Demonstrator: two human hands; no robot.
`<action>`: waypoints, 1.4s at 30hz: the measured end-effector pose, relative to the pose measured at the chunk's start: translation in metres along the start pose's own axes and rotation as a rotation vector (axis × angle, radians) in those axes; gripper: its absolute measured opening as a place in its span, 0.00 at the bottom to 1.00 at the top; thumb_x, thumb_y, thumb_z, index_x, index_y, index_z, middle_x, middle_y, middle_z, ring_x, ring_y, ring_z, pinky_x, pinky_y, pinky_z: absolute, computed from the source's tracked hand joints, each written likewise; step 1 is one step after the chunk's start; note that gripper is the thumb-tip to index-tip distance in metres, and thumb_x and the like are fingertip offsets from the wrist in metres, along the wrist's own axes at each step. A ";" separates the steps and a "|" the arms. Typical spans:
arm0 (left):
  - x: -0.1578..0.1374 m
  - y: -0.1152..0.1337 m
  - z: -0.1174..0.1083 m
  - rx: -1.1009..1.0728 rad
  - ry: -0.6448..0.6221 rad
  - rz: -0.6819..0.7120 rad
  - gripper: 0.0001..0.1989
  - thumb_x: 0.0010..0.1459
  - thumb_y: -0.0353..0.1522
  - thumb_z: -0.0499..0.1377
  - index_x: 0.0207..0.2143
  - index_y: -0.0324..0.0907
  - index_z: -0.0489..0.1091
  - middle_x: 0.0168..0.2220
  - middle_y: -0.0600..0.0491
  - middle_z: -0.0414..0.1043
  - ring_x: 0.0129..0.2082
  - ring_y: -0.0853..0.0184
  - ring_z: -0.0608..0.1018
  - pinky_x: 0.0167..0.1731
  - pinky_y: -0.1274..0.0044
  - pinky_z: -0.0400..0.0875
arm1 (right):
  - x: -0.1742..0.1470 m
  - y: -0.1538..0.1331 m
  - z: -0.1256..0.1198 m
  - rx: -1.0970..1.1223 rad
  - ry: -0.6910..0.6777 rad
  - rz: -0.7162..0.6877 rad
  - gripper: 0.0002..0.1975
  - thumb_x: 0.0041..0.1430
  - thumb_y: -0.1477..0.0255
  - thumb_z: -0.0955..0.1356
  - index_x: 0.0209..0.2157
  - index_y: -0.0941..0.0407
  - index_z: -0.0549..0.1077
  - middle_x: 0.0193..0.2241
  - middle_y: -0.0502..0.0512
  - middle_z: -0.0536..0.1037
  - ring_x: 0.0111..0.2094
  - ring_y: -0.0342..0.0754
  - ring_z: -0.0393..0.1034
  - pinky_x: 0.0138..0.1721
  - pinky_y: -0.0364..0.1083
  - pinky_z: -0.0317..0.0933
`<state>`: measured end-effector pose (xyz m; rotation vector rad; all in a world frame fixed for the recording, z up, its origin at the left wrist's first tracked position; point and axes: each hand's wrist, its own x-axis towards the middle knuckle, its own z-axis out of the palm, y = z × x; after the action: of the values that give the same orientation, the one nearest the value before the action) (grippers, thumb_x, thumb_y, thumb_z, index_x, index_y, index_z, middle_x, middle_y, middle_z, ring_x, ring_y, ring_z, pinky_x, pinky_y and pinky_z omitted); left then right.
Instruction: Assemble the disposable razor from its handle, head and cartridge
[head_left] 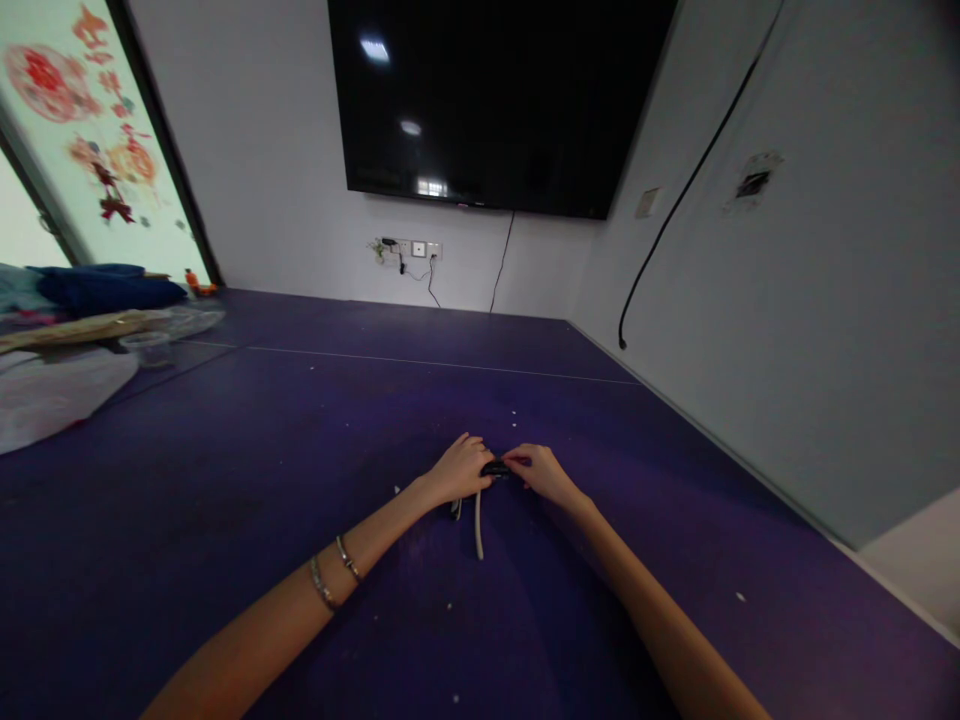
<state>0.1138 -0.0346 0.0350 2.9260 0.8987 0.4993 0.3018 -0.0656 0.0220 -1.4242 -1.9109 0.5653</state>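
My left hand is closed around the left end of a small black object, just above the purple surface. What kind of object it is, I cannot make out. From the other side my right hand pinches its right end between thumb and fingertips. A short pale cable or strip hangs down below my left hand, toward me. Beside it, partly hidden under the left palm, shows a small black-and-white piece. Two bracelets circle my left forearm.
The purple surface has scattered white specks. Plastic bags, a clear cup and dark blue cloth lie at the far left. A television hangs above wall sockets. A black cable dangles on the right wall.
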 end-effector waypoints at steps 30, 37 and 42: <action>-0.004 0.018 -0.060 0.135 0.004 -0.299 0.10 0.56 0.34 0.52 0.37 0.39 0.69 0.41 0.46 0.69 0.40 0.62 0.73 0.37 0.73 0.68 | 0.005 0.021 0.002 0.529 0.317 0.228 0.19 0.47 0.60 0.67 0.33 0.60 0.76 0.18 0.50 0.70 0.20 0.41 0.63 0.11 0.37 0.54; -0.023 0.021 -0.070 0.191 -0.285 -0.490 0.12 0.51 0.36 0.55 0.35 0.40 0.73 0.34 0.45 0.75 0.37 0.57 0.77 0.35 0.69 0.70 | 0.003 0.021 0.000 0.683 0.386 0.285 0.22 0.46 0.56 0.67 0.33 0.61 0.76 0.17 0.48 0.67 0.19 0.40 0.60 0.12 0.36 0.50; -0.030 0.022 -0.050 0.153 -0.330 -0.521 0.19 0.52 0.43 0.54 0.38 0.40 0.73 0.38 0.43 0.75 0.39 0.55 0.77 0.36 0.68 0.71 | 0.002 0.019 0.003 0.661 0.370 0.286 0.22 0.46 0.56 0.67 0.32 0.61 0.75 0.16 0.48 0.67 0.17 0.39 0.59 0.12 0.37 0.50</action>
<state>0.0867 -0.0720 0.0761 2.6084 1.6151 -0.0826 0.3117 -0.0578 0.0081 -1.2452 -1.0893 0.8948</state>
